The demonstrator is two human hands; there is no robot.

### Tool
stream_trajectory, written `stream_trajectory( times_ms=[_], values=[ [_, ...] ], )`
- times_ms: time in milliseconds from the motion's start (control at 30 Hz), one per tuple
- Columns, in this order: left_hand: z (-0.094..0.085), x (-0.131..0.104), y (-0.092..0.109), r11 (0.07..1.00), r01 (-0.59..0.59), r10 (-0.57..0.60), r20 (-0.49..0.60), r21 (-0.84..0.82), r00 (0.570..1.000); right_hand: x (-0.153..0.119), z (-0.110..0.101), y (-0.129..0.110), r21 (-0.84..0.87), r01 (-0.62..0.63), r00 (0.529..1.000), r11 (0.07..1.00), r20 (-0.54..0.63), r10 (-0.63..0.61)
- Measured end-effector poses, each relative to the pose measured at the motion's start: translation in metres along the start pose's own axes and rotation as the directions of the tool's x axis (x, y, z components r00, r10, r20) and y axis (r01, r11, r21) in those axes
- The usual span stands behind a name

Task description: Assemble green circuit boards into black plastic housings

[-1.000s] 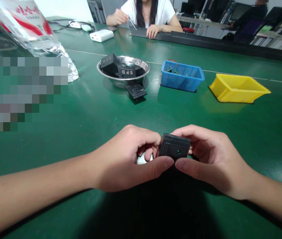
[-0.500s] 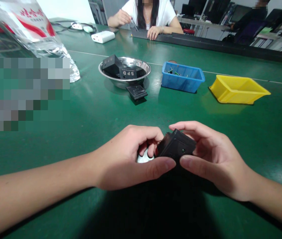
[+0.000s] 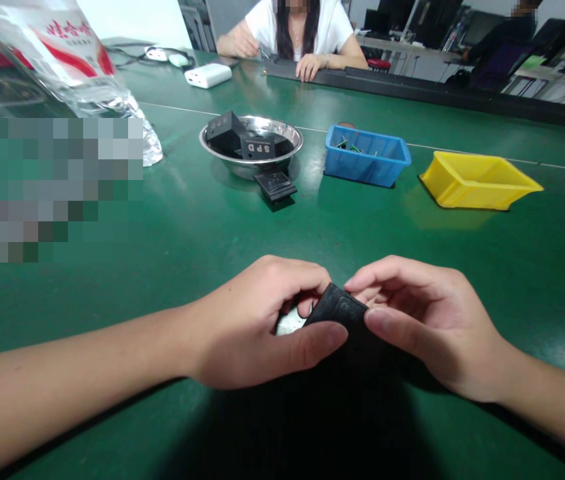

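A small black plastic housing (image 3: 338, 308) is held low over the green table, tilted between both hands. My left hand (image 3: 267, 323) is closed round its left side, thumb on the near face and fingers behind. At the right edge, my right hand (image 3: 430, 323) pinches the housing between thumb and fingertips. A pale, roundish surface (image 3: 291, 321) shows through the gap in my left hand; I cannot make out what it belongs to. The lower part of the housing merges into dark shadow.
Beyond my hands stands a steel bowl (image 3: 294, 149) of black boxes, with a black part (image 3: 275, 185) in front. A blue bin (image 3: 366, 164) holds small parts; a yellow bin (image 3: 472, 187) is at right. A co-worker (image 3: 312, 40) sits opposite; a plastic bag (image 3: 70, 47) lies left.
The black housing has turned and tipped in my hands, so its face with the small hole no longer shows. My right fingers have shifted slightly down and toward its top corner.
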State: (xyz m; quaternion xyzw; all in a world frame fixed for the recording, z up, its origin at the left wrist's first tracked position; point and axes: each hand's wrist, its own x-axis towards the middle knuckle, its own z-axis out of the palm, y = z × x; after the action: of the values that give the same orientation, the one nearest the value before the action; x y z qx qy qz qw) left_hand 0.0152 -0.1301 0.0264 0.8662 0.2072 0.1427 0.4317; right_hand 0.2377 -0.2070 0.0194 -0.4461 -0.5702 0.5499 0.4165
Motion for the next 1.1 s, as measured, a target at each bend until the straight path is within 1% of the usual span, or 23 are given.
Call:
stream_trajectory(
  times_ms=[133, 200, 333, 400, 600, 767, 867, 1000, 1100],
  values=[
    [-0.0029, 0.0014, -0.0024, 0.997, -0.074, 0.075, 0.08, -0.012, 0.994, 0.0007, -0.001, -0.0003, 0.01, 0.015, 1.0, 1.0, 0.005, -0.015],
    [-0.0027, 0.0018, -0.0041, 0.997, -0.082, 0.082, 0.087, -0.007, 0.993, 0.0004, -0.002, 0.0005, -0.001, 0.009, 0.999, 1.0, 0.04, -0.009],
    [-0.0009, 0.0009, -0.0051, 0.996, -0.093, 0.092, 0.083, 0.009, 0.992, -0.0011, -0.0039, 0.0024, -0.022, -0.001, 0.99, 1.0, 0.144, 0.004],
    [-0.0003, 0.0004, -0.0046, 0.995, -0.101, 0.099, 0.083, 0.012, 0.992, -0.0016, -0.0043, 0.0026, -0.044, 0.004, 0.986, 0.999, 0.168, 0.004],
    [-0.0001, -0.0004, -0.0027, 0.993, -0.121, 0.122, 0.1, -0.01, 0.987, -0.0026, -0.004, 0.0012, -0.138, 0.042, 0.985, 0.989, 0.174, -0.017],
    [-0.0007, 0.0008, -0.0041, 0.988, -0.156, 0.155, 0.113, 0.006, 0.982, -0.0025, -0.0043, 0.0005, -0.172, 0.065, 0.984, 0.983, 0.173, -0.035],
    [-0.0012, 0.0019, -0.005, 0.986, -0.166, 0.163, 0.118, 0.017, 0.979, -0.0027, -0.004, 0.0011, -0.169, 0.063, 0.986, 0.984, 0.161, -0.036],
    [-0.0007, 0.0015, -0.0049, 0.99, -0.142, 0.138, 0.108, 0.024, 0.985, -0.0035, -0.003, 0.0025, -0.114, 0.053, 0.988, 0.992, 0.15, -0.035],
    [0.0006, 0.0004, -0.0058, 0.988, -0.146, 0.139, 0.113, 0.056, 0.984, -0.004, -0.0031, 0.0029, -0.145, 0.067, 0.988, 0.987, 0.145, -0.046]
  ],
)
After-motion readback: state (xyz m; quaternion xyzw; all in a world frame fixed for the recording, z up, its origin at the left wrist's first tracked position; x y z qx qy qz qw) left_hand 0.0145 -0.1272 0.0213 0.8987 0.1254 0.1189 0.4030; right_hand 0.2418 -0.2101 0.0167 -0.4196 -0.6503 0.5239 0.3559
